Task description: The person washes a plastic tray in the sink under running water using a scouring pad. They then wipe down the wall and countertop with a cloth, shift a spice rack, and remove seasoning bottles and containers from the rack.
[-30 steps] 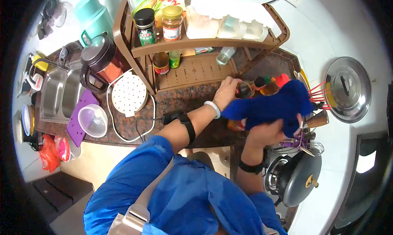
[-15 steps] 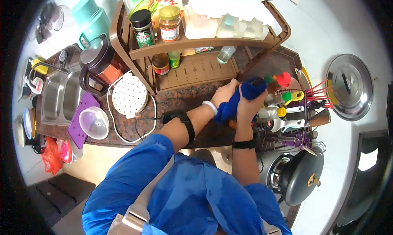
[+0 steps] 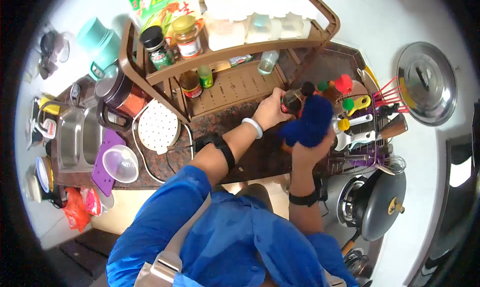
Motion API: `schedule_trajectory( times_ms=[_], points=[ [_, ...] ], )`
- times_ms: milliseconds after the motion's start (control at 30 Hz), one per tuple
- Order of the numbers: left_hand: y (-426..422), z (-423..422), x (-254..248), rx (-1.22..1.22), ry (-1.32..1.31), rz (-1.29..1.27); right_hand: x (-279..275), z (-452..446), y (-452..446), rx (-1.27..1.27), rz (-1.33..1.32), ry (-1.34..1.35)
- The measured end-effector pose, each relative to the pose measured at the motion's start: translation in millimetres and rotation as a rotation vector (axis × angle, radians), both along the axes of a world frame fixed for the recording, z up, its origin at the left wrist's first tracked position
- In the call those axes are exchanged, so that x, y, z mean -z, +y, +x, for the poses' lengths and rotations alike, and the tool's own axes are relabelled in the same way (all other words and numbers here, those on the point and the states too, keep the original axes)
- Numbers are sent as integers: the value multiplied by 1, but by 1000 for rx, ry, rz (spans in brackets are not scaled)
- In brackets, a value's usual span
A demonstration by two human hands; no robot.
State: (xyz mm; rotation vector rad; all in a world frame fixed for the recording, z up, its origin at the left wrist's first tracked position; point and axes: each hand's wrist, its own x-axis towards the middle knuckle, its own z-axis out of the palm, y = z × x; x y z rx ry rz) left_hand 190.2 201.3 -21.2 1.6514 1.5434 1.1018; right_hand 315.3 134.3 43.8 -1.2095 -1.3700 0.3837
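Note:
My left hand [image 3: 273, 110] is closed around a small dark bottle [image 3: 291, 103] with a reddish label, just in front of the brown rack [image 3: 239, 91]. In my right hand [image 3: 314, 149] is a bunched blue cloth [image 3: 317, 118], close to the right side of the bottle. Part of the right fingers is hidden behind the cloth. Two bottles, one with a red label [image 3: 190, 83] and one green [image 3: 205, 77], stand on the rack's lower shelf. A clear glass jar [image 3: 267, 63] is at that shelf's right end.
The rack's upper shelf holds a black-capped jar [image 3: 156, 48], a gold-lidded jar [image 3: 187, 37] and clear containers [image 3: 260, 28]. Bottles and a utensil holder [image 3: 367, 157] crowd the right, near a lidded wok [image 3: 382, 207]. A white perforated lid [image 3: 158, 127] and a clear bowl [image 3: 120, 163] lie left.
The cloth has come away from my left hand and moved slightly right and down in my right hand. The dark bottle now shows uncovered in my left hand. The camera view has shifted.

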Motion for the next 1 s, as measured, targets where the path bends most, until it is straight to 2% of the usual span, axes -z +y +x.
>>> schedule_trajectory(
  times_ms=[33,67,100,167,300,367,467,533,600,667,700,733,767,800,867,900,933,967,1000],
  points=[
    [3,3,2,-36,-11,-78,-4,-4,5,-119,52,-108],
    [6,5,23,-11,-31,47,-6,-10,13,-134,185,-345],
    [10,8,46,17,-45,172,4,-14,22,-213,153,-435],
    [9,13,58,26,-156,225,18,-26,25,-276,40,-567],
    [1,30,65,44,-508,128,34,-25,11,-339,-145,-541],
    [-4,30,68,126,-853,54,31,-21,8,-419,-234,-267],
    [-18,12,76,324,-1467,-110,9,-27,5,-376,-112,-155],
    [-26,-13,97,335,-1603,-204,4,-33,8,-379,-9,-48],
    [-22,-48,177,234,-1421,-243,12,-40,17,-386,-22,-67],
    [-69,-38,11,-226,-1247,-536,31,-49,21,-432,-103,-69],
    [-75,-44,12,-159,-1363,-455,50,-56,22,-430,-129,-125],
    [-80,-51,5,-171,-1359,-452,60,-60,23,-474,-145,-164],
    [-84,-59,-4,-233,-1184,-494,68,-64,24,-524,-159,-206],
    [-91,-67,-9,-295,-1011,-535,64,-66,26,-542,-162,-205],
    [-104,-96,17,-427,-1123,-415,39,-71,41,-774,-346,-387],
    [-111,-111,23,-515,-1137,-379,20,-78,55,-780,-490,-311],
    [-121,-123,23,-543,-1017,-302,12,-87,69,-665,-452,-212],
    [-132,-131,25,-572,-896,-227,14,-104,83,-357,-262,-199],
    [-141,-129,11,-522,-867,-223,19,-119,110,-271,-232,-1]
  ],
)
